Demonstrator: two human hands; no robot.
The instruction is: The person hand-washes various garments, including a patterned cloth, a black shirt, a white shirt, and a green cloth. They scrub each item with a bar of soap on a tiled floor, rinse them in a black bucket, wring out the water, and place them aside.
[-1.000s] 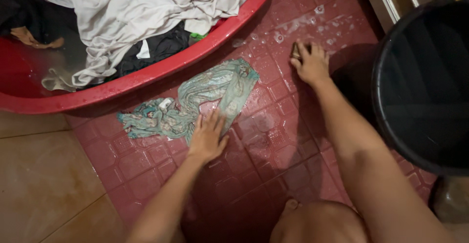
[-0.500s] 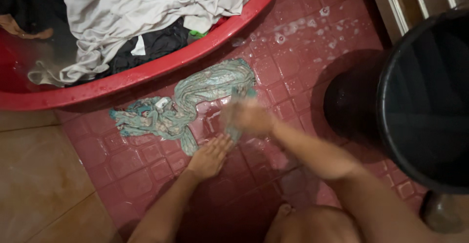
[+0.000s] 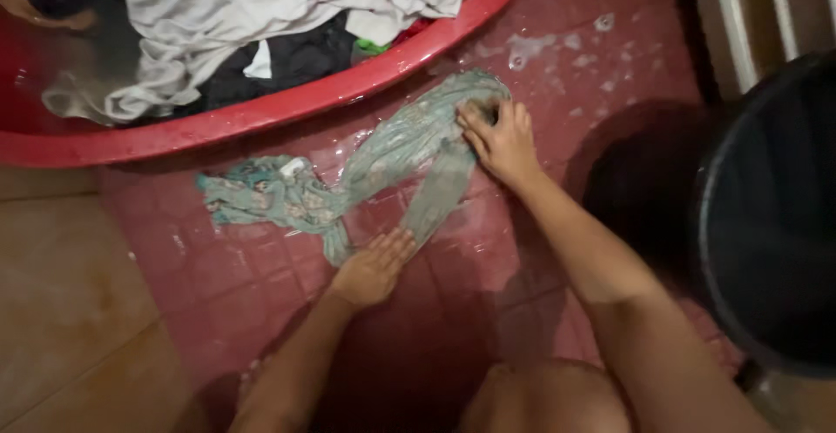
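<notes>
A wet green patterned cloth (image 3: 392, 150) lies stretched out on the red tiled floor (image 3: 252, 302), just in front of a red basin (image 3: 261, 115). My left hand (image 3: 373, 268) lies flat, palm down, on the cloth's near end. My right hand (image 3: 501, 141) is on the cloth's far right end, fingers curled over a small dark scrub brush (image 3: 488, 113) that is mostly hidden under them. Both of my forearms reach in from the bottom of the view.
The red basin holds white laundry (image 3: 218, 15) and dark clothes in water. A large black bucket (image 3: 775, 215) stands at the right, close to my right arm. Soap foam (image 3: 531, 46) dots the wet floor. Beige tiles (image 3: 70, 294) lie to the left. My knee (image 3: 540, 398) is at the bottom.
My right hand came from the floor by the bucket, swept across, and now rests on the cloth's far end. The cloth has been pulled longer. My left hand slid slightly toward me.
</notes>
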